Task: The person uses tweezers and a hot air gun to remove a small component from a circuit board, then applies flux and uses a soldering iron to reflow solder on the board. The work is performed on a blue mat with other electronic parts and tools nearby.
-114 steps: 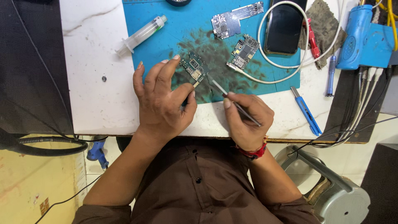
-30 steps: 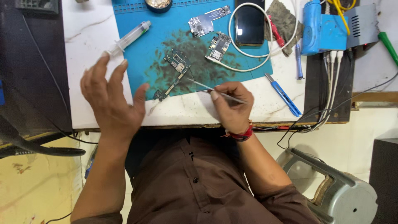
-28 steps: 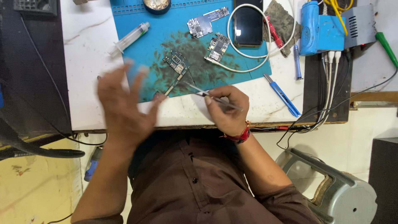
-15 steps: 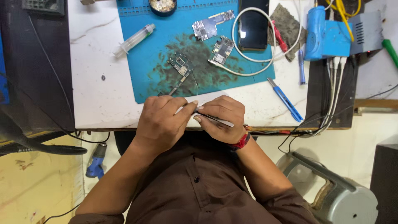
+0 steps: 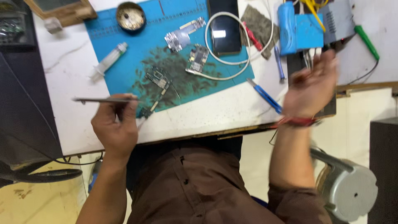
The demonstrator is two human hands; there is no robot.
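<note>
L hand (image 5: 115, 130) pinches tweezers (image 5: 105, 100) level, just beside the blue mat (image 5: 124, 70). R hand (image 5: 311, 85) blurred, fingers apart, holds nothing, near the blue station (image 5: 299, 30)

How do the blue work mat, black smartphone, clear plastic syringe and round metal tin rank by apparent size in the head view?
1. Blue work mat
2. Black smartphone
3. Clear plastic syringe and round metal tin: too alike to rank.

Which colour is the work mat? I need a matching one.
Blue mat, dark-stained centre; head view.

head cam | looks straight down | near | over white bench (image 5: 74, 124)
</note>
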